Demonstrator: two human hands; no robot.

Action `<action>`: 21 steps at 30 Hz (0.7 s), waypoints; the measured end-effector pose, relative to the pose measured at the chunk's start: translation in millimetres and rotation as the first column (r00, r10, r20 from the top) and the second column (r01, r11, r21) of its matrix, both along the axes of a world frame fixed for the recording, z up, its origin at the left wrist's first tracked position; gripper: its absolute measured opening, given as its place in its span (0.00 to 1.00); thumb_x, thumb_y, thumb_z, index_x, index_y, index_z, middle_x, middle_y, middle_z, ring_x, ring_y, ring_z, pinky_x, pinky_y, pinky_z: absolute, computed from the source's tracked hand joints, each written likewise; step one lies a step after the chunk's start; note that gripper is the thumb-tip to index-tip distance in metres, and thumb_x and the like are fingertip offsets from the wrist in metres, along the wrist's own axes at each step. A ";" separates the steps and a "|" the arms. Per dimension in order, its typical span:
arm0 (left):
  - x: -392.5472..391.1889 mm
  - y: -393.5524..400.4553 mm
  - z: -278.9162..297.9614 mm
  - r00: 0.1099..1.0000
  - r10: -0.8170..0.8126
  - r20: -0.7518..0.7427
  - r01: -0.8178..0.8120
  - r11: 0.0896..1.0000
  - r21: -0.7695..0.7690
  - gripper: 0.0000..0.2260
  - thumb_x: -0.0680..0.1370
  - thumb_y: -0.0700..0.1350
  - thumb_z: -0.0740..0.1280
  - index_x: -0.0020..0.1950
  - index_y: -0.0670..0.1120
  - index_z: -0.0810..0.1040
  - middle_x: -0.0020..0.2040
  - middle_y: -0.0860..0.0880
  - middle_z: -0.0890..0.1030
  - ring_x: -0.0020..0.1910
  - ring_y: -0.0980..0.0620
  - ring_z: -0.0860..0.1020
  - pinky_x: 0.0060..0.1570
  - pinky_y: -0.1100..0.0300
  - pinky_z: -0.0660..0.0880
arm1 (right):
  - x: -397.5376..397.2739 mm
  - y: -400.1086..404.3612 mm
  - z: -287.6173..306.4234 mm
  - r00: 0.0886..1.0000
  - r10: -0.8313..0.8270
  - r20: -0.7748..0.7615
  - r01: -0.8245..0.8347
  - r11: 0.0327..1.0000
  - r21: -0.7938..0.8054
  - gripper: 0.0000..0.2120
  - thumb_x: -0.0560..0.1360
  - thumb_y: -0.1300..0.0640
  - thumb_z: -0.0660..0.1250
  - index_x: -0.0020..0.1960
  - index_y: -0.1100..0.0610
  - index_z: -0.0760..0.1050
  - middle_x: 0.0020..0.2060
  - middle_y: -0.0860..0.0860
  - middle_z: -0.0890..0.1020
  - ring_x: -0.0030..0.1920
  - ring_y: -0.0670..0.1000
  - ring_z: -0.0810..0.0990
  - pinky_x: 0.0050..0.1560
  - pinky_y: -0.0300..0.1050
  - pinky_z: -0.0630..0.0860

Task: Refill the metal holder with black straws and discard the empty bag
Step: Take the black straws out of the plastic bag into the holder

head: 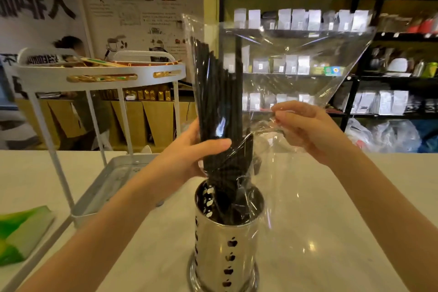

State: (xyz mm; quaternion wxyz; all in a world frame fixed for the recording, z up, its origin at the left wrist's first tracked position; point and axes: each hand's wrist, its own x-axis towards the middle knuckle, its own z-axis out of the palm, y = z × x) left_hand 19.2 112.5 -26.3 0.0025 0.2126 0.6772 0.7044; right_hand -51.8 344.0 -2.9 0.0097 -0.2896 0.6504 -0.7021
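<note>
A shiny metal holder (pixel 227 246) with apple-shaped cutouts stands on the pale counter, near the front centre. A bundle of black straws (pixel 218 102) stands upright with its lower ends inside the holder, still wrapped in a clear plastic bag (pixel 298 59) that balloons up and to the right. My left hand (pixel 196 149) grips the straw bundle through the plastic just above the holder's rim. My right hand (pixel 305 125) pinches a fold of the bag to the right of the straws.
A white two-tier rack (pixel 94 73) with a tray base stands on the counter at the left. A green booklet (pixel 21 232) lies at the far left edge. Behind the counter are dark shelves (pixel 331 38) of packets and a person at the back left.
</note>
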 end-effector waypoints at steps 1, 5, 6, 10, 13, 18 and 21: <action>1.4 -1.3 -3.4 1.000 -0.004 0.010 0.005 1.000 -0.021 0.25 0.60 0.53 0.74 0.55 0.64 0.72 0.51 0.59 0.82 0.50 0.55 0.81 0.42 0.57 0.81 | -0.8 1.5 0.4 1.000 0.004 0.011 -0.004 1.000 -0.016 0.07 0.65 0.58 0.69 0.42 0.54 0.82 0.29 0.48 0.82 0.19 0.42 0.65 0.20 0.33 0.57; 4.6 -7.8 -5.7 0.994 0.088 -0.069 -0.091 0.995 -0.043 0.22 0.63 0.53 0.71 0.56 0.60 0.73 0.50 0.56 0.83 0.49 0.53 0.82 0.43 0.56 0.81 | -1.2 0.0 0.7 1.000 -0.008 0.021 0.009 1.000 -0.024 0.06 0.65 0.57 0.70 0.41 0.53 0.82 0.30 0.49 0.83 0.19 0.42 0.65 0.20 0.33 0.58; 5.1 -9.8 -3.4 0.991 0.100 -0.093 -0.105 0.994 -0.045 0.21 0.63 0.53 0.70 0.56 0.60 0.73 0.49 0.56 0.83 0.48 0.53 0.82 0.40 0.57 0.80 | -0.6 -1.6 0.8 1.000 -0.008 0.021 0.008 1.000 -0.021 0.06 0.65 0.57 0.70 0.41 0.53 0.82 0.30 0.50 0.83 0.20 0.42 0.65 0.20 0.33 0.59; 6.8 -13.1 3.6 0.991 0.103 -0.084 -0.111 0.990 -0.089 0.20 0.64 0.55 0.66 0.55 0.63 0.71 0.47 0.57 0.84 0.47 0.54 0.82 0.40 0.56 0.81 | -2.2 -2.3 0.8 0.999 -0.047 0.020 0.048 0.997 -0.062 0.05 0.65 0.58 0.70 0.41 0.53 0.82 0.30 0.49 0.84 0.21 0.41 0.71 0.19 0.30 0.61; 9.9 -15.5 8.1 0.996 0.070 -0.057 -0.075 0.994 -0.080 0.21 0.64 0.58 0.63 0.57 0.65 0.71 0.51 0.55 0.83 0.48 0.52 0.82 0.40 0.55 0.80 | -4.0 0.3 1.3 0.999 -0.050 -0.009 0.049 0.996 -0.069 0.06 0.65 0.57 0.71 0.42 0.53 0.82 0.30 0.50 0.84 0.20 0.41 0.68 0.19 0.29 0.61; 9.4 -14.6 13.7 0.997 0.072 -0.039 -0.076 0.991 -0.106 0.18 0.67 0.53 0.65 0.57 0.59 0.75 0.50 0.50 0.84 0.49 0.48 0.82 0.37 0.57 0.80 | -6.2 0.5 0.8 0.999 -0.033 -0.026 0.031 0.998 -0.054 0.06 0.64 0.56 0.72 0.41 0.52 0.83 0.30 0.49 0.83 0.24 0.45 0.69 0.19 0.32 0.60; 5.6 -13.2 12.4 0.987 0.148 -0.055 -0.152 0.986 -0.064 0.18 0.67 0.51 0.65 0.56 0.58 0.76 0.48 0.49 0.85 0.46 0.49 0.83 0.34 0.59 0.80 | -6.6 -0.1 -0.6 0.998 -0.051 -0.029 0.049 0.997 -0.061 0.07 0.64 0.55 0.71 0.42 0.52 0.83 0.29 0.48 0.83 0.23 0.45 0.66 0.19 0.33 0.60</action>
